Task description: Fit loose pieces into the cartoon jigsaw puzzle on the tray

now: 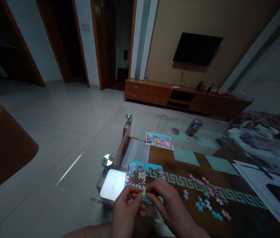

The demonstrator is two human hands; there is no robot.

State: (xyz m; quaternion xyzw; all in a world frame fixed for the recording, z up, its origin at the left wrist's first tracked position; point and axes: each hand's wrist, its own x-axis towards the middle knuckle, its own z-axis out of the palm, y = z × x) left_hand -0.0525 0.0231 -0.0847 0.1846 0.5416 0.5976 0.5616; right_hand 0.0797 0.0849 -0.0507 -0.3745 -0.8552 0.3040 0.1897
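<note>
"What's on the bench (123, 145)?"

"A part-built jigsaw puzzle (140, 175) at the near edge, under the hands (144, 201), with loose pieces (206, 201) to its right."

"And farther off?"

"A picture card (160, 141), then a can (194, 127) farther right."

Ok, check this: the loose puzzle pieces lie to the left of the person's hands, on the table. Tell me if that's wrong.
Wrong side. The head view shows the loose puzzle pieces lying to the right of the person's left hand and right hand, on the table.
</note>
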